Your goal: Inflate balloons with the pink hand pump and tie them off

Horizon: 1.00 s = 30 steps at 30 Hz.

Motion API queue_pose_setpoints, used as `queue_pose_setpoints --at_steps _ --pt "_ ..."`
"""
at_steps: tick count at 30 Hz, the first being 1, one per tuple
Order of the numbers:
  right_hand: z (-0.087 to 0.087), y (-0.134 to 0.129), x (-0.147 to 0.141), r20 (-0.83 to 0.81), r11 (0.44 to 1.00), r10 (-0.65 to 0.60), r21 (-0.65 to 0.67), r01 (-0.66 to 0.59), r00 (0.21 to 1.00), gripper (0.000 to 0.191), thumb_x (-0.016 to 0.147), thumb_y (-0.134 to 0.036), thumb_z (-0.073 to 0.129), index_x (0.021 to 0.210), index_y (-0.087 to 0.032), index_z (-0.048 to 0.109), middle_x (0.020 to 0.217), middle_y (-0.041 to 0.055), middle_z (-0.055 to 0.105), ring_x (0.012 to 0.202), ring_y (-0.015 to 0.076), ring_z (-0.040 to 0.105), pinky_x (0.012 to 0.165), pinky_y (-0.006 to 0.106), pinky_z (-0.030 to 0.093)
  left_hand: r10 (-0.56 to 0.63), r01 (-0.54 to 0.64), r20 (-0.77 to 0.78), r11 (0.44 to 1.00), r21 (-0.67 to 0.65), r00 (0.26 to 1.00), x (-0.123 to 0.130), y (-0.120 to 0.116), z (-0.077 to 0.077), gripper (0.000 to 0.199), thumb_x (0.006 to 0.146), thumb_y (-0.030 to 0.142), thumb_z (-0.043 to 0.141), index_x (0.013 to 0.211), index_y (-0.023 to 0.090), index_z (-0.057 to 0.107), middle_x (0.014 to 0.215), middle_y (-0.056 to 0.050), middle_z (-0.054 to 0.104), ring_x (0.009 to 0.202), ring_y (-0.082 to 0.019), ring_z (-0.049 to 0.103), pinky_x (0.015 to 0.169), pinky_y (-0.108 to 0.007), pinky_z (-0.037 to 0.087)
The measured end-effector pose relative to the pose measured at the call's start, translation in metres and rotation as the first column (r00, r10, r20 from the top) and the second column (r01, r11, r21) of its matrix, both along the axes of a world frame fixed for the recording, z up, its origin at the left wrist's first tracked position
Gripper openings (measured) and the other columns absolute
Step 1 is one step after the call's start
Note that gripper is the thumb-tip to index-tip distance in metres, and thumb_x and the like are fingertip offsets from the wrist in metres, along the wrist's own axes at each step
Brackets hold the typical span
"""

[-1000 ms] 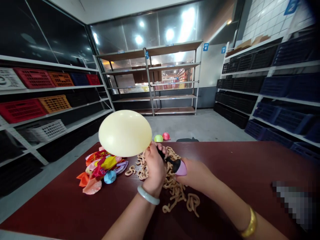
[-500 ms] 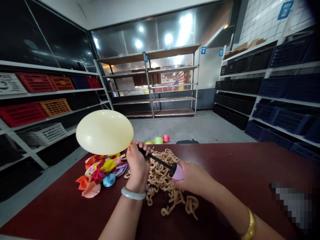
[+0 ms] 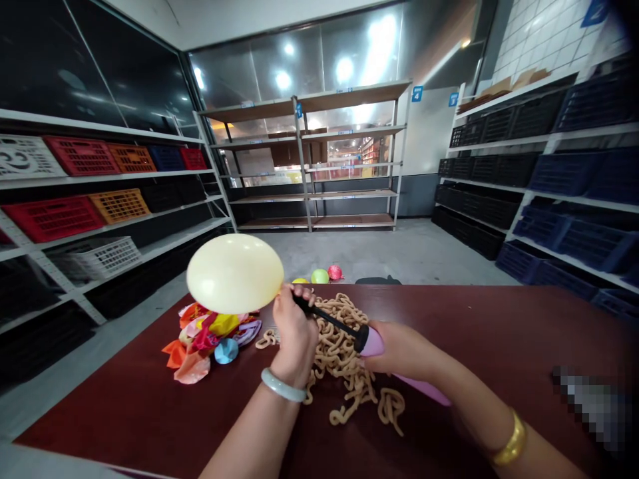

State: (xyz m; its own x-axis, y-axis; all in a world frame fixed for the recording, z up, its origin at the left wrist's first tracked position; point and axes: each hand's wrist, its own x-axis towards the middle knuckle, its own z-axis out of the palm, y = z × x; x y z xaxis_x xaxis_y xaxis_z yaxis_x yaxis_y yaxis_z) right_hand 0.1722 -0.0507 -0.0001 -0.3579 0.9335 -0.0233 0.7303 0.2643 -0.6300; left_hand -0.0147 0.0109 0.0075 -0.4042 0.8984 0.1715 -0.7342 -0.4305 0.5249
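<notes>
My left hand [image 3: 297,319] is closed around the black end of a balloon pump, pinching the neck of an inflated pale yellow balloon [image 3: 234,274] there. The balloon points to the left, above the table. My right hand [image 3: 397,346] is wrapped round the pump's purple barrel [image 3: 424,388], which shows again below the wrist. Between the hands a length of the black pump rod [image 3: 337,322] is exposed. Beneath lies a pile of tan, rope-like curled strands [image 3: 344,369]. Left of it is a heap of uninflated balloons [image 3: 204,342] in several colours.
Everything lies on a dark red table [image 3: 479,379]. Beyond its far edge are small green [image 3: 320,275] and red balloons [image 3: 335,272]. Crate-filled shelves line the left and right walls; a metal rack [image 3: 307,159] stands at the back. A blurred patch [image 3: 594,406] covers something at the right.
Both hands have shifted to the right with the pump and balloon. More of the purple barrel shows below my right wrist. The view has turned slightly left.
</notes>
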Motion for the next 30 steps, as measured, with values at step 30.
queue_pose_setpoints --at_steps 30 --pt "-0.01 0.008 0.006 0.294 0.982 -0.1 0.181 0.048 0.95 0.043 0.067 -0.05 0.065 0.102 -0.025 0.063 0.093 0.0052 0.072 0.082 0.0273 0.067 0.061 0.029 0.036 0.049 -0.05 -0.043 0.999 -0.02 0.998 -0.011 0.018 -0.014 0.025 0.073 0.021 0.064 0.072 0.02 0.039 0.061 0.007 0.042 0.049 -0.007 0.043 0.049 -0.021 0.033"
